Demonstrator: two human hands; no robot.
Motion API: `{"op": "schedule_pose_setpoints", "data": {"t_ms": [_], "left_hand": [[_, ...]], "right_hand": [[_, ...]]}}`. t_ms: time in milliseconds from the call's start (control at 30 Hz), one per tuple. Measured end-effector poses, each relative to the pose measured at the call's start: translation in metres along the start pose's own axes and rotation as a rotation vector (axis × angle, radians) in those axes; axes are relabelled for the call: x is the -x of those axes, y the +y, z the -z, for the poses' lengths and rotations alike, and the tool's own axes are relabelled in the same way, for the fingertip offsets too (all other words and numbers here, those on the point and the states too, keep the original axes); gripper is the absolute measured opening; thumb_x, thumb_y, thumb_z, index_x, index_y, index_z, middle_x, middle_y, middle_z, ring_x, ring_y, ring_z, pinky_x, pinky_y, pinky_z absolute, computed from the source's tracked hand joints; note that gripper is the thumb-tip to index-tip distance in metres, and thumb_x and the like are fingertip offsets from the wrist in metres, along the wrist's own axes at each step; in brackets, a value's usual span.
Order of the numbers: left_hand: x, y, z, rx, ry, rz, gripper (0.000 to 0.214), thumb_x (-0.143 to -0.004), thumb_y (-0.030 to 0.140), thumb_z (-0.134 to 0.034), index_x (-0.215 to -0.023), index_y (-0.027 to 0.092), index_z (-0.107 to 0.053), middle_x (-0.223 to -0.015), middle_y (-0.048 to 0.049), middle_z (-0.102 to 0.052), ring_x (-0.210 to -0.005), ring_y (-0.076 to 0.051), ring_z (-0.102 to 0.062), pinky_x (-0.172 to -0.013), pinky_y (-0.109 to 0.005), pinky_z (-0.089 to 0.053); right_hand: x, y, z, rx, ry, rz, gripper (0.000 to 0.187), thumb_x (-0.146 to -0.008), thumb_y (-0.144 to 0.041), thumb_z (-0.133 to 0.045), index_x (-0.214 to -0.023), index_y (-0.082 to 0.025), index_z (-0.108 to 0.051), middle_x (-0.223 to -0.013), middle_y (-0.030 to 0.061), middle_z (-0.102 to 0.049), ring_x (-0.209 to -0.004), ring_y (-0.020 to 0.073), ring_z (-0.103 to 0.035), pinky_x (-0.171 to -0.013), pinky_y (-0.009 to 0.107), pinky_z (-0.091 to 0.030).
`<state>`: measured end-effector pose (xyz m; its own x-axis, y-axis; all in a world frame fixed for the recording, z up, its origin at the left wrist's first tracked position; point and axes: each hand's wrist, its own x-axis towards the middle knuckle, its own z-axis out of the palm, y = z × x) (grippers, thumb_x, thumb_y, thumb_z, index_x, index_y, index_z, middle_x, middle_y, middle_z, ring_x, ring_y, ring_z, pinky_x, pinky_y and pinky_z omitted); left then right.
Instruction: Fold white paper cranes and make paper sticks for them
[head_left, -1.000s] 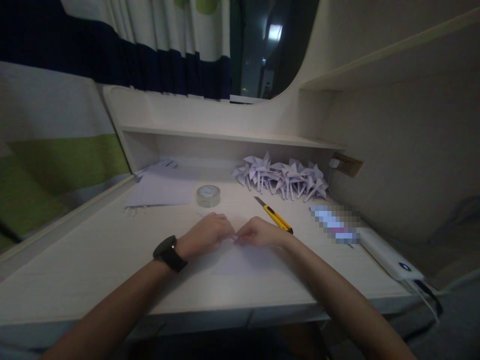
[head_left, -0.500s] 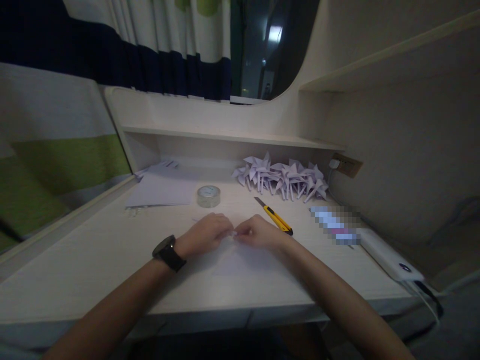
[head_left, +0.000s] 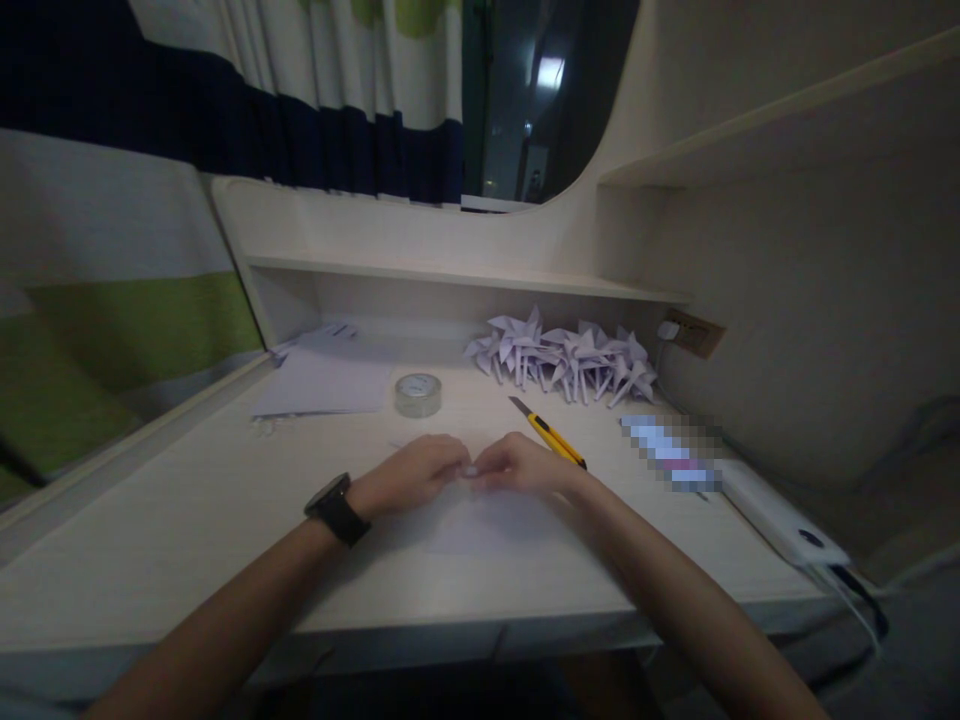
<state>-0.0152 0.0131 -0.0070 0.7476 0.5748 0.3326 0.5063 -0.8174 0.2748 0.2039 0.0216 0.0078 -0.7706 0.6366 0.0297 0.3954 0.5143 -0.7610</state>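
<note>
My left hand [head_left: 421, 470], with a black watch [head_left: 339, 508] on its wrist, and my right hand [head_left: 525, 465] meet over the desk. Fingertips of both pinch a small whitish piece of paper [head_left: 470, 471], possibly rolled; most of it is hidden by the fingers. Below the hands, a pale sheet of paper [head_left: 484, 530] lies flat on the desk. A yellow utility knife [head_left: 553, 436] rests just beyond my right hand, its blade pointing away. Behind my left hand stands a roll of clear tape [head_left: 418, 396].
Several paper pinwheels [head_left: 570, 355] are heaped at the back right. A stack of white paper [head_left: 326, 375] lies at the back left. On the right are a blurred-out phone [head_left: 667, 452] and a white power strip [head_left: 780, 510] with cables. A low shelf [head_left: 465, 275] overhangs the back.
Both hands have stayed together and shifted only slightly, with small finger movements on the paper. The other things on the desk have not moved.
</note>
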Motion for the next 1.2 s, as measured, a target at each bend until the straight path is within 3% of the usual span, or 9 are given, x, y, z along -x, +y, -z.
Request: {"op": "schedule_pose_setpoints", "data": {"t_ms": [233,433,633,767,933,1100,1200], "left_hand": [[-0.002,0.007,0.005,0.172,-0.01,0.049,0.033,-0.097,0.04,-0.039,-0.085,0.017,-0.06,-0.079,-0.0019,-0.059,-0.075,-0.016,-0.053,-0.068,-0.026,-0.037],[-0.001,0.011,0.017,0.434,-0.028,0.119,0.035,-0.094,0.045,-0.044,-0.08,0.016,-0.059,-0.076,0.0003,-0.057,-0.071,-0.014,-0.051,-0.065,-0.025,-0.037],[-0.001,0.009,0.023,0.542,-0.042,0.119,0.031,-0.094,0.041,-0.046,-0.081,0.015,-0.059,-0.077,-0.0003,-0.057,-0.073,-0.014,-0.051,-0.069,-0.025,-0.039],[0.0,0.003,0.024,0.538,-0.011,0.146,0.029,-0.093,0.038,-0.047,-0.078,0.016,-0.058,-0.076,-0.0004,-0.057,-0.073,-0.014,-0.051,-0.07,-0.026,-0.04],[0.0,0.001,0.02,0.476,0.005,0.176,0.027,-0.093,0.035,-0.046,-0.078,0.016,-0.059,-0.076,-0.0005,-0.059,-0.072,-0.014,-0.052,-0.068,-0.026,-0.039],[0.0,-0.002,0.015,0.391,0.01,0.18,0.026,-0.093,0.034,-0.045,-0.084,0.016,-0.062,-0.078,-0.0014,-0.061,-0.072,-0.015,-0.053,-0.067,-0.027,-0.039],[0.0,-0.005,0.014,0.351,0.007,0.184,0.025,-0.092,0.033,-0.045,-0.089,0.016,-0.063,-0.081,-0.0025,-0.063,-0.073,-0.016,-0.054,-0.068,-0.028,-0.039]], "right_hand": [[-0.004,-0.002,-0.008,0.121,0.169,0.057,0.025,-0.087,-0.03,-0.055,-0.07,-0.013,-0.063,-0.062,0.0004,-0.062,-0.056,0.0094,-0.052,-0.055,0.02,-0.038],[-0.004,-0.006,-0.008,0.008,0.195,0.138,0.03,-0.089,-0.032,-0.052,-0.066,-0.015,-0.057,-0.059,-0.002,-0.054,-0.055,0.0088,-0.047,-0.054,0.021,-0.035],[-0.006,0.001,0.0,-0.255,0.127,0.176,0.04,-0.089,-0.049,-0.051,-0.069,-0.015,-0.056,-0.062,-0.0004,-0.057,-0.057,0.0101,-0.051,-0.058,0.023,-0.038],[-0.004,0.008,0.01,-0.296,0.261,0.165,0.041,-0.089,-0.051,-0.051,-0.069,-0.015,-0.054,-0.062,0.0006,-0.058,-0.058,0.0106,-0.051,-0.06,0.024,-0.04],[-0.007,0.006,-0.004,-0.171,0.351,0.109,0.032,-0.09,-0.045,-0.05,-0.079,-0.016,-0.057,-0.068,0.0006,-0.06,-0.057,0.0103,-0.051,-0.056,0.022,-0.038],[-0.014,0.008,-0.025,0.233,0.428,0.108,0.024,-0.093,-0.024,-0.045,-0.073,-0.017,-0.056,-0.065,-0.0012,-0.059,-0.059,0.0098,-0.052,-0.059,0.021,-0.034],[-0.016,0.012,-0.029,0.408,0.455,0.08,0.019,-0.093,-0.021,-0.044,-0.079,-0.017,-0.056,-0.067,-0.0002,-0.061,-0.061,0.0109,-0.053,-0.059,0.021,-0.032]]}}
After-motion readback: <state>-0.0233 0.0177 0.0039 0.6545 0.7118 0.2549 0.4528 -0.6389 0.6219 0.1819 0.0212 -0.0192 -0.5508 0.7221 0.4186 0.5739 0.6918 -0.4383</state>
